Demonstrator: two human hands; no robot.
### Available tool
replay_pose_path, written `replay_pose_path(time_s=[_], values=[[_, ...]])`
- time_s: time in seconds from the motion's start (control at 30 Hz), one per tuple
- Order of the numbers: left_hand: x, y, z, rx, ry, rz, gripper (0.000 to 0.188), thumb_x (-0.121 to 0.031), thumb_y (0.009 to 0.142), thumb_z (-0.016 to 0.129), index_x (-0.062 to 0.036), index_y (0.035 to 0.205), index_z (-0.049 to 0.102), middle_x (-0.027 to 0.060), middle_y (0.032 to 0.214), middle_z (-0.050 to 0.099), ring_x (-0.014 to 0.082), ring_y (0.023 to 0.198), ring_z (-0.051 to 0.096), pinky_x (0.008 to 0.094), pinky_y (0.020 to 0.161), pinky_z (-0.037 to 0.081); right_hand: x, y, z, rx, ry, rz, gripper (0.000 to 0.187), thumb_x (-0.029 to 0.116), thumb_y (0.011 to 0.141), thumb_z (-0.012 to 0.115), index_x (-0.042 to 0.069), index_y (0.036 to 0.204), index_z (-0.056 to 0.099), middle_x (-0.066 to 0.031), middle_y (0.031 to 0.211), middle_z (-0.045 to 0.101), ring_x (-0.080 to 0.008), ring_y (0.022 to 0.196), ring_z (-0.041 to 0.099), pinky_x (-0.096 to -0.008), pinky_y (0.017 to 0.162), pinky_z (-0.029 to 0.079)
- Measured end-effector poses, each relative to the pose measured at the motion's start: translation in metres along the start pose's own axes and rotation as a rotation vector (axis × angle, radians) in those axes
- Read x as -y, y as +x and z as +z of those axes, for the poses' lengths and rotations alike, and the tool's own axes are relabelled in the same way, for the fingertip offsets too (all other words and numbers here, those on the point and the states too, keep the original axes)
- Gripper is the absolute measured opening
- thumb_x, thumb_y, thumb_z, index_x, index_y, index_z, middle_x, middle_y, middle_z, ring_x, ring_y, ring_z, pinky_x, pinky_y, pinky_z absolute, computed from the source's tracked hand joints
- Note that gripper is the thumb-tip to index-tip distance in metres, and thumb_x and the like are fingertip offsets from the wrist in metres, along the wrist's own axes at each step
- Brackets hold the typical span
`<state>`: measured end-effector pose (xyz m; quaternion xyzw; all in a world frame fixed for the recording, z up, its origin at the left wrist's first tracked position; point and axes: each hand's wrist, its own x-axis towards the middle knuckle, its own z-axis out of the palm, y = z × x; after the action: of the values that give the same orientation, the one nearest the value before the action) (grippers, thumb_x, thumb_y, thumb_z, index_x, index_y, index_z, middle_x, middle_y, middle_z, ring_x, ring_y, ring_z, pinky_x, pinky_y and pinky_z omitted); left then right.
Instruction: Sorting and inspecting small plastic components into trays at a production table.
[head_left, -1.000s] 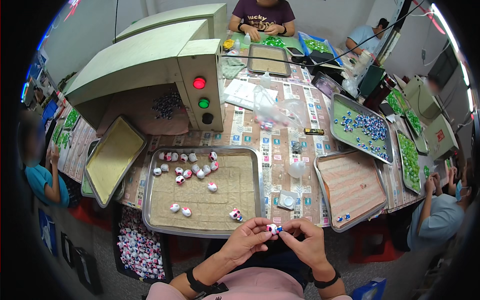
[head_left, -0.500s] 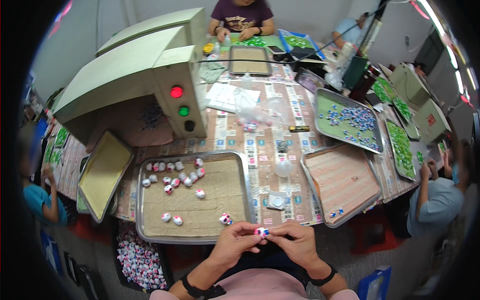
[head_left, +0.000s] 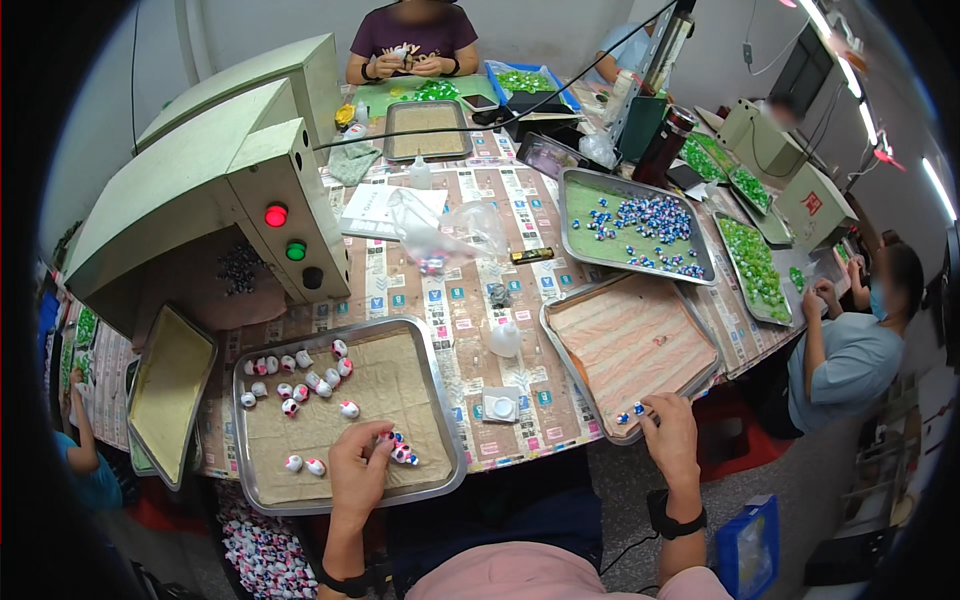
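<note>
My left hand (head_left: 358,468) is over the near right corner of a metal tray (head_left: 245,440) lined with beige cloth. Its thumb and fingertips close on a small pink, white and blue figure, partly hidden, beside similar figures (head_left: 404,452) lying on the cloth. Farther back in this tray lie several small white and pink round pieces (head_left: 322,384). My right hand (head_left: 670,434) reaches to the near edge of a tray lined with pink cloth (head_left: 640,340). There its fingertips pinch a small blue and white piece (head_left: 639,408), and another blue piece (head_left: 622,417) lies just left of it.
A pale machine (head_left: 290,190) with red and green lights stands at left, a tilted tray (head_left: 170,400) before it. Many blue pieces fill a tray (head_left: 572,235) at the back right. A small white dish (head_left: 500,405) sits between my hands. Co-workers sit around the table.
My hands, together on one small pink and blue figure before, have parted. The left has gone to the beige-lined tray, the right to the pink-lined tray. The view has shifted.
</note>
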<state>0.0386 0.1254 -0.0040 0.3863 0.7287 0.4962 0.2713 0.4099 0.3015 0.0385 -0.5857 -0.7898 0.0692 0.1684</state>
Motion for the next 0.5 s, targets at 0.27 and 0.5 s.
replay_pose_path(time_s=[0.27, 0.5], values=[[-0.014, -0.006, 0.003, -0.262, -0.002, 0.192, 0.022, -0.008, 0.088, 0.062, -0.0009, 0.109, 0.064, 0.0066, 0.096, 0.060, 0.0082, 0.067, 0.050, 0.0219, 0.056, 0.041, -0.007, 0.022, 0.025, 0.014, 0.277, -0.074, 0.017, -0.003, 0.075, 0.062, 0.000, 0.090, 0.068, -0.0132, 0.096, 0.063, -0.0283, 0.081, 0.061, -0.0340, 0.072, 0.049], [-0.037, -0.027, 0.006, 0.181, -1.417, -0.454, 0.026, -0.008, 0.091, 0.051, -0.0048, 0.117, 0.053, 0.0041, 0.100, 0.053, 0.0132, 0.080, 0.050, 0.0275, 0.070, 0.043, 0.052, 0.007, 0.027, 0.271, 1.173, 0.227, 0.015, -0.004, 0.082, 0.063, -0.003, 0.097, 0.066, -0.0031, 0.094, 0.060, -0.0081, 0.077, 0.056, -0.0209, 0.069, 0.046]])
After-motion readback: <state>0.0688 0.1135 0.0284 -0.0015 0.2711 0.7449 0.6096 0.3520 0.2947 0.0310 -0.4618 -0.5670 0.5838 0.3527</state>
